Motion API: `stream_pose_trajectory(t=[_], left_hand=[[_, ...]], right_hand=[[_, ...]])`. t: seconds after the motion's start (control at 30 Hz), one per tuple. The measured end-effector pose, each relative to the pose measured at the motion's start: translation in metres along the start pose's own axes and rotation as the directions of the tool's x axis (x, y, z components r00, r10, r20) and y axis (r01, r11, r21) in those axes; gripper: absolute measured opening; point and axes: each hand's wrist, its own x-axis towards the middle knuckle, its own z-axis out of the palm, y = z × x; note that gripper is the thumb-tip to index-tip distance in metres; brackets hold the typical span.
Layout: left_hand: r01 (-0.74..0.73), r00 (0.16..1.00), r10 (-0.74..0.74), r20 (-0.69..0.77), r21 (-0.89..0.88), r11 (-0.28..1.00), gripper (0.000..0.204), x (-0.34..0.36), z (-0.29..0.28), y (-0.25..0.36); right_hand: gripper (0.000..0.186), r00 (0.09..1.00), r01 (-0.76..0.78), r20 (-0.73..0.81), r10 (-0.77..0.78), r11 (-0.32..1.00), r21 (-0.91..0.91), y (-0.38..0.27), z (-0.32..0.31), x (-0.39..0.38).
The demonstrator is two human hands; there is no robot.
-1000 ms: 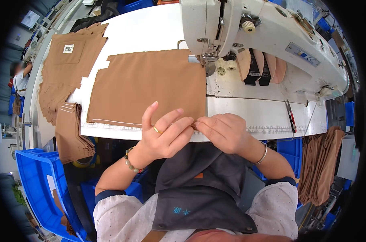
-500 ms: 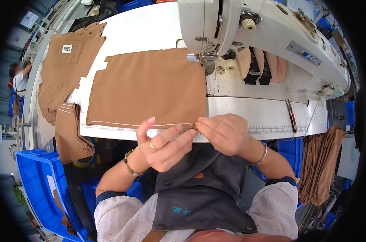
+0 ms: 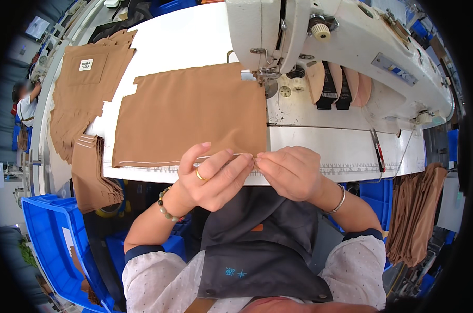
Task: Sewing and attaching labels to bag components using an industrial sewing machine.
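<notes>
A brown fabric panel [image 3: 189, 115] with notched far corners lies flat on the white sewing table, its far right corner close to the needle area of the sewing machine [image 3: 270, 68]. A white line of piping or cord runs along its near edge. At the panel's near right corner, my left hand [image 3: 210, 177] pinches that edge with thumb and fingers. Beside it, fingertips almost touching, my right hand [image 3: 291, 172] pinches the same corner. The exact bit between the fingertips is hidden.
Brown cut pieces [image 3: 88, 78] are stacked at the far left, with folded brown strips [image 3: 93, 169] over the table's near edge. Thread snips [image 3: 378, 151] lie at the right. Brown fabric [image 3: 416, 214] hangs at the right; a blue crate [image 3: 59, 245] stands at lower left.
Both hands stay at the near right corner. My left hand has shifted slightly up, and the panel's near edge by the fingers is raised a little, with a slight ripple in the cloth.
</notes>
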Motion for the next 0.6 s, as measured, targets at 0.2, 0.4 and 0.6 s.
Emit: stream_pose_trajectory(t=[0.2, 0.4, 0.6], left_hand=[[0.180, 0.980, -0.158, 0.124, -0.192, 0.965, 0.011, 0.007, -0.004, 0.007], [0.145, 0.978, -0.112, 0.175, -0.191, 0.971, 0.004, 0.006, -0.006, 0.008], [0.042, 0.987, -0.022, 0.162, -0.120, 0.992, 0.006, 0.007, -0.010, 0.012]], right_hand=[[0.024, 0.998, 0.028, 0.061, -0.026, 0.999, -0.020, -0.001, -0.004, 0.001], [0.027, 0.995, 0.053, 0.091, -0.050, 0.998, -0.032, 0.000, -0.009, -0.001], [0.025, 0.991, 0.124, 0.064, -0.120, 0.991, -0.058, -0.003, -0.016, 0.005]])
